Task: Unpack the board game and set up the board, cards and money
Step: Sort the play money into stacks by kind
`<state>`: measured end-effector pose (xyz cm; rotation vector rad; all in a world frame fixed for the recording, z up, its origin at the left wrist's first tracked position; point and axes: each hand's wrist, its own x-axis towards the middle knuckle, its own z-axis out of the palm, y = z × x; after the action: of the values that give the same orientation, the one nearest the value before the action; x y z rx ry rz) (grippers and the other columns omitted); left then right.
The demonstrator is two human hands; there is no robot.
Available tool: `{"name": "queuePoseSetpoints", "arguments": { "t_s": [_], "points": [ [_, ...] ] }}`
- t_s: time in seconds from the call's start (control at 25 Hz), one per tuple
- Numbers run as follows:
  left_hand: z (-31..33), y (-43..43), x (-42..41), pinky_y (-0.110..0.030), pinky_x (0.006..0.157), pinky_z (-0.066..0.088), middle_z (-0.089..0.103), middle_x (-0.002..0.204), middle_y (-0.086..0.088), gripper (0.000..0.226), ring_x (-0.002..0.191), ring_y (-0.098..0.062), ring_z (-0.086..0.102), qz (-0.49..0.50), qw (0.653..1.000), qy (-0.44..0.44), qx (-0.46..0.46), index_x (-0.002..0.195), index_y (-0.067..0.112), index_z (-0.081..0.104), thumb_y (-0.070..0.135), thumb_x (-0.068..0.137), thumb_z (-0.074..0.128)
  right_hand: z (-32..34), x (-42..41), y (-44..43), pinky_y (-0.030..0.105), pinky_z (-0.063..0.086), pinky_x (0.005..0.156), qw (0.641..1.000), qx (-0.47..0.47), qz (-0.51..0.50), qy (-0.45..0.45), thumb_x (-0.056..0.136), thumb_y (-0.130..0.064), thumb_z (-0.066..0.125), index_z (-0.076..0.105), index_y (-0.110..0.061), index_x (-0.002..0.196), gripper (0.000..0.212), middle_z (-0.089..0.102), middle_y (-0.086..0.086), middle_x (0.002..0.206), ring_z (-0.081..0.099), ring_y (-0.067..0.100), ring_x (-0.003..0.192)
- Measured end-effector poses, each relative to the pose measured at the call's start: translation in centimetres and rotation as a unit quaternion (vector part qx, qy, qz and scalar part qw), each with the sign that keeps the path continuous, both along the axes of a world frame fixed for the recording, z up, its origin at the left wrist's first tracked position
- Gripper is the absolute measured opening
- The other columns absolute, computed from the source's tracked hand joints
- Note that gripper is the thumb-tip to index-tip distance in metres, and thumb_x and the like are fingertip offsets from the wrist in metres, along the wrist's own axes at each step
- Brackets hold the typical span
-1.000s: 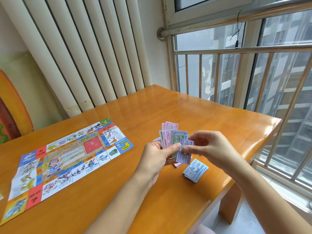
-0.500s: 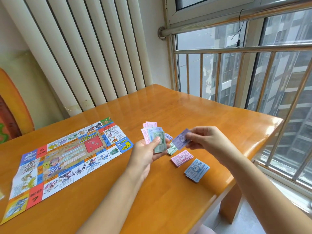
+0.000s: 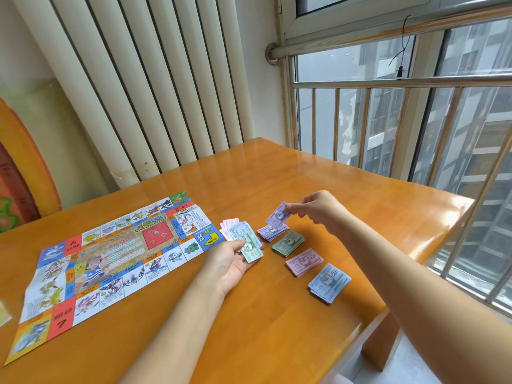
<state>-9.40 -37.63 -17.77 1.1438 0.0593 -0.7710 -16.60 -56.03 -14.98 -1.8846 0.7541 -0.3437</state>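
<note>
The colourful paper game board [image 3: 110, 261] lies unfolded on the left of the wooden table [image 3: 277, 328]. My left hand [image 3: 230, 261] holds a fanned stack of mixed play money [image 3: 243, 239], green note on top. My right hand [image 3: 313, 207] pinches a single purple note [image 3: 278, 214] just above a purple pile [image 3: 273, 232]. In a row toward the near edge lie a green pile [image 3: 288, 243], a pink pile [image 3: 304, 261] and a blue pile [image 3: 329, 282].
The table's right edge [image 3: 432, 250] runs close to a barred window [image 3: 388, 120]. A white ribbed radiator [image 3: 144, 87] stands behind the table. An orange painted panel [image 3: 22, 173] leans at the far left. A pale scrap [image 3: 4, 314] shows at the left frame edge.
My right hand drew a purple note out of the stack and carried it right and forward over the purple pile. My left hand lowered the stack toward the table.
</note>
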Motion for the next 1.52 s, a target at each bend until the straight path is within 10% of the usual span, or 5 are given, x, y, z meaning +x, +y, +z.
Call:
{"name": "queuePoseSetpoints", "arguments": {
  "t_s": [0.6, 0.92, 1.2, 1.52],
  "points": [
    [-0.4, 0.0, 0.6, -0.046, 0.088, 0.043, 0.051, 0.130, -0.031, 0.043, 0.120, -0.043, 0.051, 0.004, 0.999, 0.044, -0.026, 0.139, -0.001, 0.034, -0.008, 0.096, 0.029, -3.1, 3.1, 1.3, 0.033, 0.039, 0.065, 0.991, -0.115, -0.043, 0.062, 0.083, -0.048, 0.066, 0.046, -0.015, 0.068, 0.041, 0.054, 0.005, 0.073, 0.052, 0.023, 0.075],
    [-0.5, -0.3, 0.3, -0.027, 0.055, 0.057, 0.068, 0.088, -0.014, 0.026, 0.061, -0.018, 0.069, 0.039, 0.998, 0.009, -0.047, 0.108, 0.002, 0.058, -0.012, 0.088, 0.051, -0.6, 0.8, 3.9, 0.026, 0.049, 0.066, 0.991, -0.077, 0.088, -0.071, 0.073, -0.039, 0.080, 0.069, -0.015, 0.099, 0.036, 0.067, -0.004, 0.082, 0.061, 0.010, 0.074],
    [-0.2, -0.5, -1.0, -0.027, 0.061, 0.059, 0.073, 0.078, -0.007, 0.024, 0.066, -0.015, 0.071, 0.011, 0.994, -0.094, -0.048, 0.093, 0.006, 0.065, -0.014, 0.080, 0.059, 0.9, -0.4, 4.6, 0.021, 0.046, 0.052, 0.987, -0.119, 0.105, -0.011, 0.069, -0.036, 0.083, 0.069, -0.012, 0.068, 0.028, 0.071, 0.004, 0.065, 0.058, 0.007, 0.052],
    [0.3, -0.4, -1.7, -0.029, 0.055, 0.058, 0.069, 0.080, -0.012, 0.009, 0.066, -0.019, 0.069, -0.035, 0.997, -0.062, -0.028, 0.098, 0.003, 0.061, 0.003, 0.089, 0.058, 1.3, -1.0, 3.9, 0.013, 0.042, 0.048, 0.979, -0.148, 0.139, 0.009, 0.078, -0.028, 0.078, 0.076, -0.014, 0.081, 0.014, 0.068, -0.002, 0.063, 0.054, 0.000, 0.047]
  ]
}}
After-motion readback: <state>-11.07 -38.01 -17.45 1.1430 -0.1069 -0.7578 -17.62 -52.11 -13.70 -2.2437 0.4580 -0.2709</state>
